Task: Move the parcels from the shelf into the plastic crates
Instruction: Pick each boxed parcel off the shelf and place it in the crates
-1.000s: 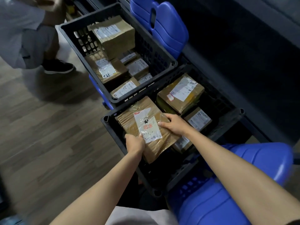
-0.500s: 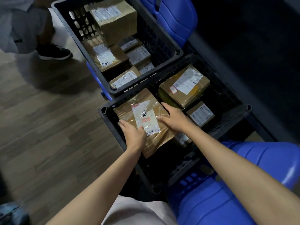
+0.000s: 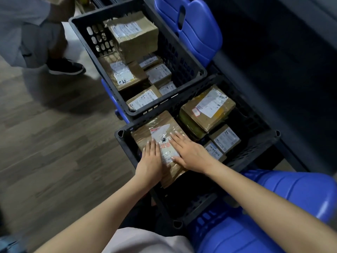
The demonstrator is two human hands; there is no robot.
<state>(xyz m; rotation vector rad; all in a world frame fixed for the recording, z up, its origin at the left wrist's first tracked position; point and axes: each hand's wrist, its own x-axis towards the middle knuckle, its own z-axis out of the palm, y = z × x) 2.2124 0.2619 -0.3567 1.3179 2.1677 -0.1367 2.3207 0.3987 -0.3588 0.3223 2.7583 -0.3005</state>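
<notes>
A flat brown parcel (image 3: 145, 132) wrapped in clear tape, with a white label, lies at the left end of the near black crate (image 3: 255, 156). My left hand (image 3: 151, 161) rests flat on its near left part, fingers spread. On its right part my right hand (image 3: 187, 152) also lies flat, palm down and fingers apart. Neither hand grips it. In the same crate sit a larger brown parcel (image 3: 207, 108) and two small boxes (image 3: 225, 138). The far black crate (image 3: 184, 57) holds several labelled parcels, the biggest a cardboard box (image 3: 135, 36).
Blue plastic chairs stand at the bottom right (image 3: 273, 207) and beyond the far crate (image 3: 197, 28). Another person's leg and black shoe (image 3: 65, 66) stand on the wooden floor (image 3: 54, 143) at the upper left. Dark shelving runs along the right (image 3: 282, 70).
My hands have gone from gripping the flat parcel's edges to lying open on top of it. The parcel has settled lower into the near crate's left end.
</notes>
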